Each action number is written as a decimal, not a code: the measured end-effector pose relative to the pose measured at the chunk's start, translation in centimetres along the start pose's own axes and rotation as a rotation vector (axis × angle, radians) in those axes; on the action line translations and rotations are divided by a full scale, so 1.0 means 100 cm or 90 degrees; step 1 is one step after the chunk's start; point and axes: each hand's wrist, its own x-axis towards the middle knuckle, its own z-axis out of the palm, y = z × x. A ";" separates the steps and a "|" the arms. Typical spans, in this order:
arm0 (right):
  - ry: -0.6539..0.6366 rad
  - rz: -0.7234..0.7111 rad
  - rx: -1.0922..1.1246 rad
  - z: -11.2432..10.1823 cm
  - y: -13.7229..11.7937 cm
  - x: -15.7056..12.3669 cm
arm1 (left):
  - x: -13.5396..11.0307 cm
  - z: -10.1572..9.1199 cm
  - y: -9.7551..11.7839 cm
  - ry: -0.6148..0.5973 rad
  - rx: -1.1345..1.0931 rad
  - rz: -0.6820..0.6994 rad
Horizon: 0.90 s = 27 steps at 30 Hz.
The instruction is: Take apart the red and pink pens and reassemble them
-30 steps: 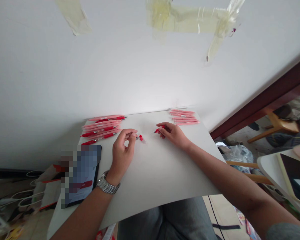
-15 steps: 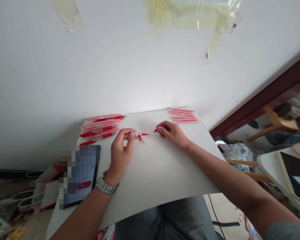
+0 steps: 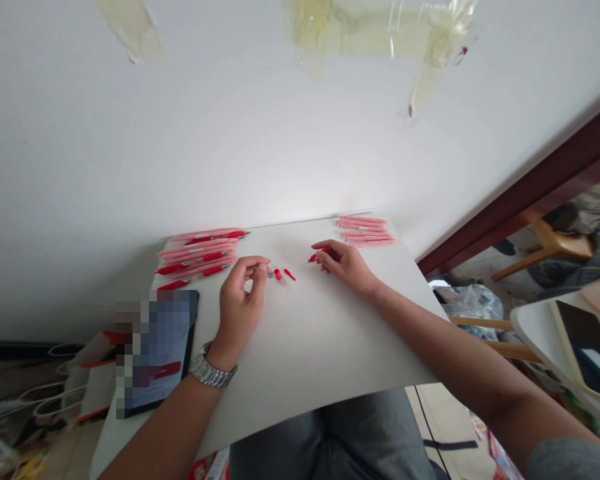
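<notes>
My left hand (image 3: pixel 243 293), a metal watch on its wrist, is closed in a pinch at the table's left-middle. What it holds is mostly hidden; a small grey piece (image 3: pixel 270 274) shows by its fingertips. Just right of them is a short red cap-like piece (image 3: pixel 278 274). A slim red plug-like piece (image 3: pixel 289 275) lies on the white table (image 3: pixel 325 340) between my hands. My right hand (image 3: pixel 344 265) is closed on a red pen part (image 3: pixel 313 258), whose thin pale tip points left toward the slim piece without touching it.
Pink and red pens (image 3: pixel 200 253) lie in a pile at the back left. Several pink pen pieces (image 3: pixel 365 230) lie at the back right. A tablet (image 3: pixel 167 360) rests on the left edge. The wall (image 3: pixel 280 147) borders the back; a white stool (image 3: pixel 535 320) stands to the right.
The slim red piece has turned and now lies aslant on the table, apart from the thin pale tip at my right hand. Both hands have barely moved.
</notes>
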 end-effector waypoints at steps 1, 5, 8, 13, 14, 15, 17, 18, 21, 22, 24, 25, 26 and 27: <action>0.000 0.001 -0.005 0.000 0.000 0.000 | 0.000 0.000 0.000 0.000 0.000 -0.001; -0.002 0.006 -0.011 0.001 0.001 0.000 | 0.000 0.001 -0.001 0.002 -0.004 0.003; -0.004 -0.002 -0.015 0.001 0.003 0.000 | 0.000 0.001 -0.001 0.001 -0.011 -0.001; 0.005 -0.001 -0.011 0.002 0.003 0.000 | 0.000 0.001 0.000 0.000 -0.010 0.001; 0.007 0.000 -0.007 0.002 0.002 0.000 | 0.000 0.001 0.000 -0.001 -0.010 0.002; 0.008 0.001 -0.002 0.002 0.002 -0.001 | 0.000 0.001 0.000 -0.001 -0.009 0.001; 0.008 0.000 0.010 0.002 0.000 -0.001 | 0.000 0.001 0.000 -0.004 -0.008 -0.002; 0.008 -0.002 0.015 0.002 0.000 -0.001 | 0.000 0.001 0.000 -0.005 -0.008 -0.003; 0.010 -0.012 0.019 0.002 0.001 -0.001 | -0.001 0.001 0.000 -0.008 -0.007 -0.001; 0.011 -0.014 0.017 0.002 0.002 -0.001 | -0.001 0.001 0.000 -0.009 -0.005 0.000; 0.014 -0.017 0.012 0.002 0.003 -0.001 | -0.001 0.001 0.000 -0.009 -0.002 0.001; 0.016 -0.019 0.011 0.002 0.003 0.000 | -0.001 0.001 0.000 -0.009 -0.002 0.001; 0.018 -0.021 0.011 0.002 0.004 0.000 | -0.001 0.001 0.000 -0.008 -0.001 0.000; 0.021 -0.023 0.011 0.002 0.004 0.000 | -0.001 0.001 0.000 -0.008 -0.001 0.000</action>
